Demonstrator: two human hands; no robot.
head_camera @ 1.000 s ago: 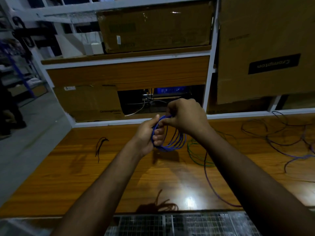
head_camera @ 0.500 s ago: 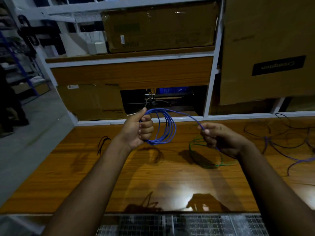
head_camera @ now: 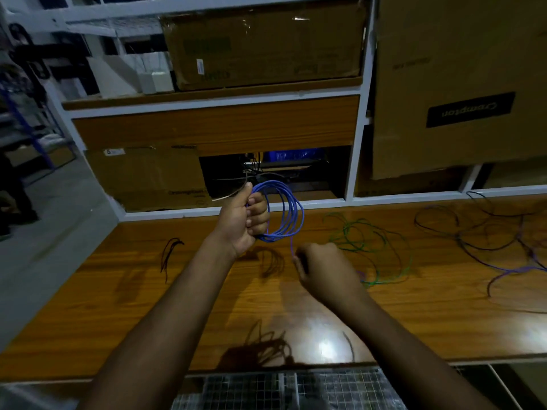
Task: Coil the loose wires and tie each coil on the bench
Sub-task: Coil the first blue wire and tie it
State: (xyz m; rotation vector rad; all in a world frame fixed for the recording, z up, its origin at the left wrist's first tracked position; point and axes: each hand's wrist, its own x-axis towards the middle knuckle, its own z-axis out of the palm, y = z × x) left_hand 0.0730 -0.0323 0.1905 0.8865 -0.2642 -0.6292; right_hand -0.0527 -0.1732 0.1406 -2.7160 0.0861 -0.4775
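Observation:
My left hand (head_camera: 247, 218) grips a coil of blue wire (head_camera: 288, 211) with several loops, held upright above the wooden bench (head_camera: 148, 306). One strand runs down from the coil to my right hand (head_camera: 321, 269), which pinches it just below and to the right of the coil. A loose green wire (head_camera: 370, 241) lies tangled on the bench right of my right hand. Farther right, loose dark and purple wires (head_camera: 503, 250) sprawl over the bench. A short dark wire (head_camera: 168, 253) lies to the left.
Cardboard boxes (head_camera: 461, 84) fill the white shelf frame behind the bench, and another box (head_camera: 148, 179) stands at the back left. A wire-mesh panel (head_camera: 296, 389) sits below the bench's front edge. The grey floor (head_camera: 44, 232) lies off the left end.
My right hand swung out to the right with the blue strand, then came back in below the coil. My left hand rose slightly with the coil.

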